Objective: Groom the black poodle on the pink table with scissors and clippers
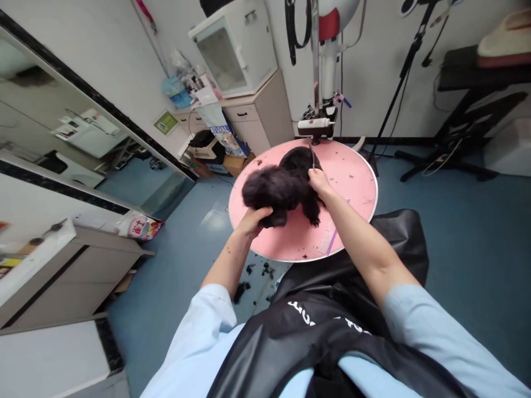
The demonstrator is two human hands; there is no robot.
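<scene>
A black, fluffy dog point(274, 188) is on a round pink grooming table point(277, 243), its head towards the left. My left hand point(251, 220) is closed under the dog's head, thumb against the dark fur; the other fingers are mostly hidden. In my right hand point(318, 181), beside the dog's body, are scissors point(312, 156) with the blades pointing away from me. A comb point(328, 237) with a purple edge lies on the table near my right forearm. Bits of dark hair are scattered over the tabletop.
A white bottle point(313, 124) lies on a holder at the table's far edge, by a metal post point(316, 61). Clumps of hair point(241, 290) lie on the blue floor. A black tripod point(400, 83) stands at right, and a cabinet point(261, 116) stands behind.
</scene>
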